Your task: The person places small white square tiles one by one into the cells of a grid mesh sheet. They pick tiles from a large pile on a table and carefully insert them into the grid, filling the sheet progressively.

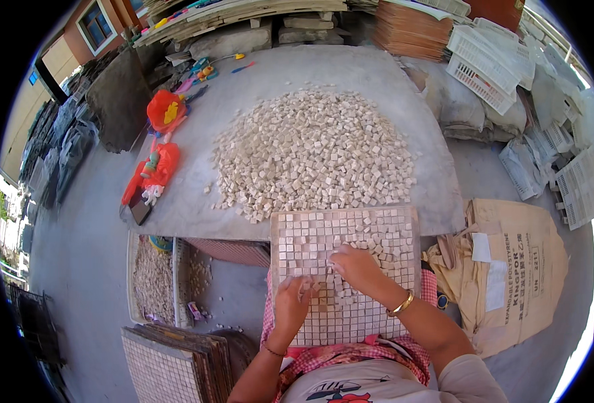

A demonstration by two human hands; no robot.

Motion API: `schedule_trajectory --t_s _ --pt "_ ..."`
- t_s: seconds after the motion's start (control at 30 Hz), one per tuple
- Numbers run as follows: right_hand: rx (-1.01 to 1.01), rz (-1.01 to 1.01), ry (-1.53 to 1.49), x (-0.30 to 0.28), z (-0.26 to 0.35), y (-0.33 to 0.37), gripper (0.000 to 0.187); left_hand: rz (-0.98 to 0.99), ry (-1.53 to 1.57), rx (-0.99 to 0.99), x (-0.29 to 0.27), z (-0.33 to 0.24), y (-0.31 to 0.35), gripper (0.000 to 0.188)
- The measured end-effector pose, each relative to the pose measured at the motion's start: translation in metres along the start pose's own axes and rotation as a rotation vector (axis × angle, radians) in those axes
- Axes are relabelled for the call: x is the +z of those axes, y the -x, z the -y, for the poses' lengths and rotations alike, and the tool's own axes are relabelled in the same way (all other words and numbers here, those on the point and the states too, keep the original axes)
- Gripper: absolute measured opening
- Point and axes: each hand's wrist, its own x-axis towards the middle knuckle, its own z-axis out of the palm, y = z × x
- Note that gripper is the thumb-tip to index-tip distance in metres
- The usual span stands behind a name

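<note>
Curling left hand (290, 307) and right hand (358, 267) over tiles (387, 248), hiding any grip; resting board (275, 245) across checkered cloth (428, 285) and near edge of surface (438, 181), probably for reach.

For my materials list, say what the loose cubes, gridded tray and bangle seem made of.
Loose cubes: probably matte stone, possibly ceramic, by their pale, dull faces.
Gridded tray: perhaps wood or plastic; its dull, brownish rim leaves this open.
Bangle: likely polished metal, by its gold colour and bright highlights.
</note>
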Motion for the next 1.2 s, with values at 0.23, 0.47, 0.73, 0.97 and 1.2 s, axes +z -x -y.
schedule_trajectory --t_s 0.23,0.47,0.73,0.97,1.2 --pt "-0.217 0.115 0.153 0.0 -0.001 -0.002 0.006 0.085 -0.208 0.217 0.006 0.011 -0.004 0.02" --pt "-0.306 0.15 0.156 0.0 -0.013 -0.007 0.008 0.067 -0.245 0.286 0.01 0.013 -0.009 0.019" --pt "0.446 0.124 -1.366 -0.022 -0.02 0.039 0.017 0.047 -0.219 0.316 0.009 0.019 -0.007 0.019" --pt "0.233 0.122 -0.404 -0.004 0.0 0.035 0.025 0.112 -0.299 0.327 0.003 0.02 -0.006 0.02" --pt "0.13 0.01 0.086 0.02 0.021 0.021 0.02 -0.005 -0.161 0.162 0.006 0.023 0.002 0.019"
